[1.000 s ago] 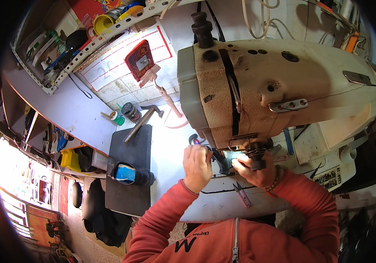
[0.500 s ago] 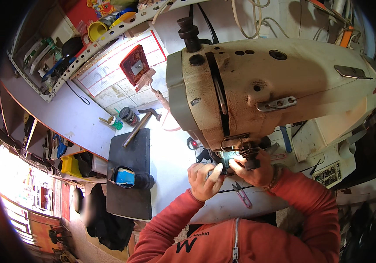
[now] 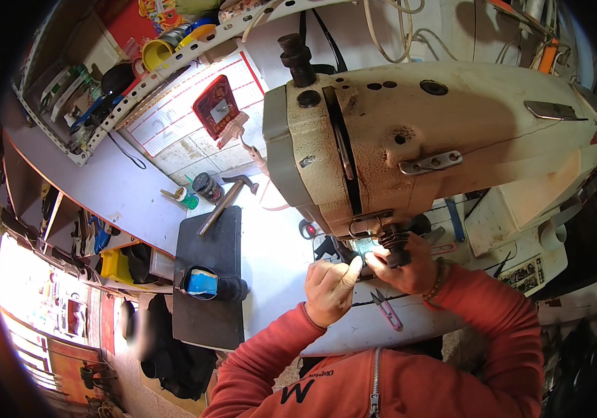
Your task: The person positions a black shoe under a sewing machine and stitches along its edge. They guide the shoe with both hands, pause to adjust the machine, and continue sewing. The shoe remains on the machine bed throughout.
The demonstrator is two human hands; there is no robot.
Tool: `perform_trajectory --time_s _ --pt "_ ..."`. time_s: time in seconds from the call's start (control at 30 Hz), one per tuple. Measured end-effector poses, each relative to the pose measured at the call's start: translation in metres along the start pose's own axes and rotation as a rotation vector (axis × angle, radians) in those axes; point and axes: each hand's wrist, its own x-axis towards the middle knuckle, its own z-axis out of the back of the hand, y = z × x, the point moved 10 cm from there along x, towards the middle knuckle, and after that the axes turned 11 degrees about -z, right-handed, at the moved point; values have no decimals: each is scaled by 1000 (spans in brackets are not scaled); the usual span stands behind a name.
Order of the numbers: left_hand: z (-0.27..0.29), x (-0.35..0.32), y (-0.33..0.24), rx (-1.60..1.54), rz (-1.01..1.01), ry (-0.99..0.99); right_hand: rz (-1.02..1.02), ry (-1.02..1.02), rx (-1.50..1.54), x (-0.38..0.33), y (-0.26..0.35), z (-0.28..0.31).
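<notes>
Workshop background [image 3: 34, 292]: glare blots out far left for me.
Black board [image 3: 208, 317]: bears a dark, blue-lined item [image 3: 202, 283].
Left hand [image 3: 330, 289]: thumb and fingers together; I can't tell whether they pinch.
Dark piece [image 3: 343, 251]: at those fingertips, mostly hidden.
Pink snips [image 3: 388, 311]: on the white table [image 3: 270, 272], nearer the body.
Right hand [image 3: 410, 268]: part-hidden, grip unclear.
Sewing machine [image 3: 382, 167]: blocks my view of the needle area.

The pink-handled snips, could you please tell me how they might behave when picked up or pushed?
The snips probably feel light, given their slim build. Lying flat, they would likely slide rather than roll. Their parted blades may close if squeezed.
</notes>
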Motion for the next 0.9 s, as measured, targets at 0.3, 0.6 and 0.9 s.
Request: perform_trajectory --time_s 0.3,0.6,0.9 --pt "-2 0 1 41 -1 21 -119 1 117 2 -12 0" --pt "4 5 0 110 22 -46 -99 -16 95 4 -8 3" --pt "3 5 2 115 -4 0 -98 19 128 5 -8 1"
